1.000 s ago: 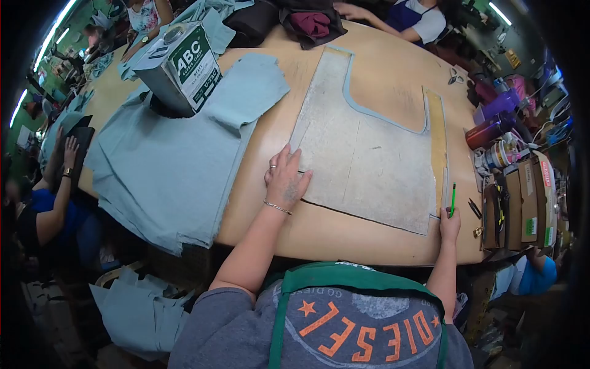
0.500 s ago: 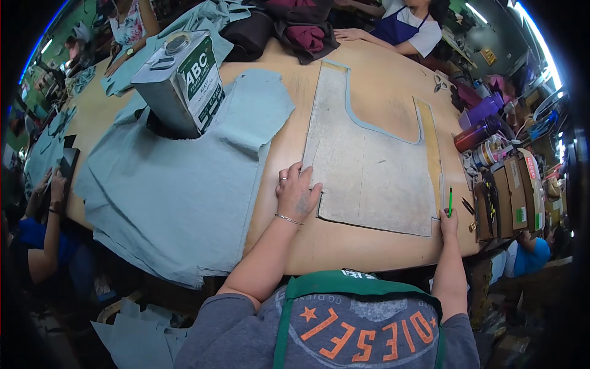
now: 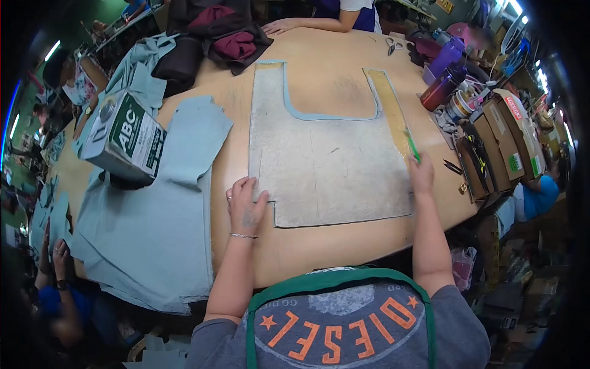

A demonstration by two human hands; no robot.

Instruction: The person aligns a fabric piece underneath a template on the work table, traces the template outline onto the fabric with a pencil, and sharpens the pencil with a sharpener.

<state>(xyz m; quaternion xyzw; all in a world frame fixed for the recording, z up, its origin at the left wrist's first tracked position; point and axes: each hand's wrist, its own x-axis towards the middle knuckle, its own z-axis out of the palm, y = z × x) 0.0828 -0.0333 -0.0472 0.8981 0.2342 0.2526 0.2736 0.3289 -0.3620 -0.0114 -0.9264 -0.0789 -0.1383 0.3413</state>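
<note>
A worn grey-white pattern template point(image 3: 332, 172) with yellowish strips along parts of its edge lies flat on the table. Light blue fabric point(image 3: 329, 117) shows from beneath it along the curved cutout. My left hand point(image 3: 247, 209), wearing a ring and a bracelet, lies open on the template's lower left edge, thumb apart from the fingers. At the right edge, my right hand point(image 3: 421, 176) grips a green pencil point(image 3: 413, 149) that leans away from me. Whether the pencil's tip touches the fabric or the template, I cannot tell.
Left of the template, stacked light blue fabric point(image 3: 166, 215) carries a metal ABC can point(image 3: 126, 138). Dark and maroon cloth point(image 3: 212, 34) sits at the back. Scissors point(image 3: 393, 45), black snips point(image 3: 453, 166), a bottle point(image 3: 442, 86) and cardboard boxes point(image 3: 501, 132) line the right. Co-workers surround the table.
My right hand has moved from the template's lower right corner up along its right edge, and the pencil now tilts forward. My left hand stays on the left edge. The camera view has turned.
</note>
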